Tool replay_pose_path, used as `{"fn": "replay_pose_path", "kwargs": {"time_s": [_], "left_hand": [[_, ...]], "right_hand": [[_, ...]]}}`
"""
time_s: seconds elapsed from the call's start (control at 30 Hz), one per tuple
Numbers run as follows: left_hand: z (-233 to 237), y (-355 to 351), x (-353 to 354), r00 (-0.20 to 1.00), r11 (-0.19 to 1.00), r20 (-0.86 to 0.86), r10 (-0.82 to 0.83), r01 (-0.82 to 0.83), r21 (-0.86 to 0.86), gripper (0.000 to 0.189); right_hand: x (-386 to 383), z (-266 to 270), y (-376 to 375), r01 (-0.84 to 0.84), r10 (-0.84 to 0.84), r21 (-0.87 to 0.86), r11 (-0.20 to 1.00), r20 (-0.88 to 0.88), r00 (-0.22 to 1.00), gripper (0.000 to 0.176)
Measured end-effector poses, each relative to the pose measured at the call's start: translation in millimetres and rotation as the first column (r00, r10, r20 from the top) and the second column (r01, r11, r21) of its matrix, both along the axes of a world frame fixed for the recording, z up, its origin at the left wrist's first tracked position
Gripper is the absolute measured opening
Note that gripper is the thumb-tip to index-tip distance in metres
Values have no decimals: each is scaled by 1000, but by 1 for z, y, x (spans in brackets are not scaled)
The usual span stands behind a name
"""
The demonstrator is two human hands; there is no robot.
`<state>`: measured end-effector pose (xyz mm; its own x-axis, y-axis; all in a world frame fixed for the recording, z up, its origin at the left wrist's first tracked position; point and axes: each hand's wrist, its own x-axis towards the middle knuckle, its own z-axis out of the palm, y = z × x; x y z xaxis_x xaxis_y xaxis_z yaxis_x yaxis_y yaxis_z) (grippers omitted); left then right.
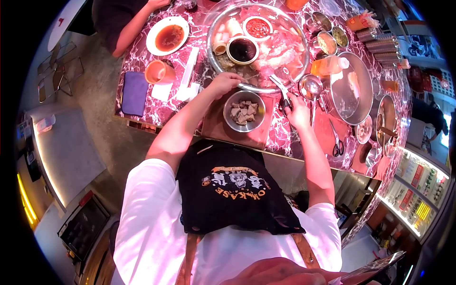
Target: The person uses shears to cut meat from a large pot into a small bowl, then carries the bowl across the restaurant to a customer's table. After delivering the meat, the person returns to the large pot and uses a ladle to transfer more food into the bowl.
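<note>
My left hand (225,84) is closed in a pinch at the near rim of a large round metal tray (212,57), holding what looks like a thin skewer (251,77) that points right over the tray. In my right hand (297,110) are black-handled scissors (280,87), their blades angled up and left over the tray's rim, close to a pinkish piece of food (267,71). Just below my hands, a metal bowl (227,124) holds several chunks of grey-brown meat (244,113). The tray carries raw meat (285,50), a bowl of red sauce (257,27) and a bowl of dark sauce (242,50).
Right of my right hand are a ladle (311,86), an orange bottle (327,65), a large metal pan (363,111) and a second pair of scissors (337,140). Leftward lie a soup plate (151,40), an orange cup (159,72) and a dark folded cloth (134,93). Another person's arm (130,31) rests at the far left.
</note>
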<state>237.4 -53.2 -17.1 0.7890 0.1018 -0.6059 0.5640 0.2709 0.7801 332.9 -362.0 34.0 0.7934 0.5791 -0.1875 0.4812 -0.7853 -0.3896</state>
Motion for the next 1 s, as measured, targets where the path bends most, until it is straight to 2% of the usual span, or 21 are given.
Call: {"fn": "replay_pose_path", "kwargs": {"time_s": [0.07,0.17,0.23,0.3,0.33,0.43,0.47,0.5,0.57,0.6,0.73,0.83,0.93,0.97,1.0], "left_hand": [[-2,0,1,1000,999,-3,17,-17,-32,20],[-8,1,-2,997,989,-52,50,-57,-139,20],[-9,4,-4,995,968,-81,56,-74,-239,20],[-4,3,-4,994,971,-81,67,-84,-226,20],[0,2,-4,994,974,-83,73,-89,-210,19],[14,-8,-1,991,978,-101,86,-104,-181,17],[12,-11,1,992,979,-97,83,-100,-181,17],[6,-15,2,992,978,-89,90,-105,-179,17],[6,-14,4,992,979,-79,94,-106,-173,16],[8,-11,5,991,980,-86,98,-111,-167,16],[17,-4,8,982,977,-136,130,-150,-151,17],[13,3,8,990,978,-117,75,-96,-185,17],[12,5,10,992,979,-117,52,-74,-188,17],[12,5,11,991,984,-129,47,-69,-166,18],[12,5,11,991,985,-128,47,-67,-160,18]], "right_hand": [[4,-21,-18,-61,60,53,997,29,998,53],[3,-9,-30,-28,31,92,995,-35,999,52],[-4,3,-36,-45,46,129,991,-8,999,55],[-17,23,-35,67,-62,42,997,-102,993,59],[-22,22,-34,65,-62,35,997,-88,994,62],[-35,11,-11,89,-83,116,989,-59,995,60],[-37,6,0,128,-120,77,989,-99,988,61],[-38,0,11,172,-154,109,979,-159,975,59],[-45,-13,23,236,-208,176,956,-162,965,57],[-48,-10,25,302,-257,166,939,-249,934,53],[-58,-10,-6,246,-207,225,943,-182,961,49],[-57,12,-18,187,-182,78,979,-66,981,55],[-49,13,-5,154,-155,62,986,4,988,58],[-45,11,4,170,-169,38,985,-22,985,59],[-41,3,10,161,-160,76,984,-12,987,58]]}}
